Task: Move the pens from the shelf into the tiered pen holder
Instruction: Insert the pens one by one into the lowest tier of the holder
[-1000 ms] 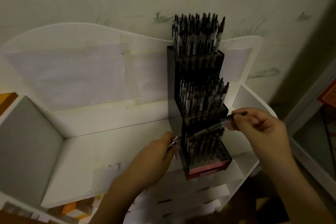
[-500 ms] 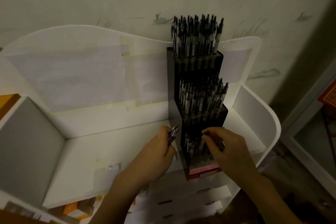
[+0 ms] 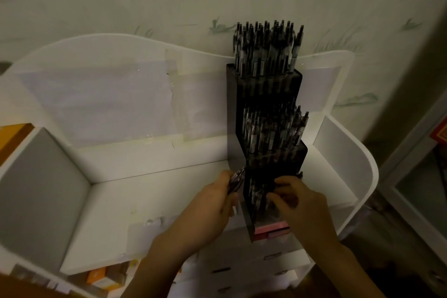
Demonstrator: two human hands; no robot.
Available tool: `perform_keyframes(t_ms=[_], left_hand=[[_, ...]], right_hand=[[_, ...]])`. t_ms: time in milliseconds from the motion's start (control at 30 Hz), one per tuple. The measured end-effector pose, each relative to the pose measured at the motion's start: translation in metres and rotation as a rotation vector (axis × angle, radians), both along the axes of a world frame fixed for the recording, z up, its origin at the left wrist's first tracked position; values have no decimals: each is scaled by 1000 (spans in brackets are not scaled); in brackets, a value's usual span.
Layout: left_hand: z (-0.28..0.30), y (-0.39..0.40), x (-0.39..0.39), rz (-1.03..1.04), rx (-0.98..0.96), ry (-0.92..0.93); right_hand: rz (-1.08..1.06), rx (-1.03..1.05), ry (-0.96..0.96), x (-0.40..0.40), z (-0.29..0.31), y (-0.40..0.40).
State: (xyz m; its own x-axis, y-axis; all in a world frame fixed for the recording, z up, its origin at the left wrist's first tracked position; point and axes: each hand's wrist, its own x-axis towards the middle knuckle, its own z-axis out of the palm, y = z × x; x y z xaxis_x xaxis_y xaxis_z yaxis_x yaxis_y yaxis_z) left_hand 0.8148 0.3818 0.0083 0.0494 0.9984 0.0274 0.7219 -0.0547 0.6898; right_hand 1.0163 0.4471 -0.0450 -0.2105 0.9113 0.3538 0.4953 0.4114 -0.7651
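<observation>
Both hands at the bottom tier of a black pen holder on a white shelf.

The left hand (image 3: 212, 203) grips a small bundle of pens (image 3: 235, 180) just beside the tiered pen holder (image 3: 266, 152). The right hand (image 3: 302, 203) has its fingers curled over the lowest tier, among the pens standing there; whether it pinches one I cannot tell. The upper two tiers are packed with pens. The holder stands on the shelf (image 3: 145, 201).

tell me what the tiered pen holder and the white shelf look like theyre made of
Tiered pen holder: looks like dark, smooth plastic or acrylic; its flat side panel is uniformly black with a faint sheen, though the dim light leaves it open.
White shelf: seems a painted or laminated board, matte white, with flat panels, clean rounded edges and no visible grain.
</observation>
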Motion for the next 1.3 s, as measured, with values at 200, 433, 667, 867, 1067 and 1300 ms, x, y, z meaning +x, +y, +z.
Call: perform_keyframes(t_ms=[200,433,667,867,1067,1300], left_hand=[[1,5,9,-102,-11,-21],[1,7,24,-149,-32,-37],[-3,13,13,28,43,-6],[-4,13,4,151,79,135],[-1,9,4,160,46,122],[0,5,5,169,-4,18]], right_hand=[[126,-54,257,-4,33,-16],[146,-256,355,0,41,-13],[-73,-226,521,28,61,-7],[-109,25,106,27,42,-8],[-69,86,37,17,21,-1],[-64,110,-10,10,13,11]])
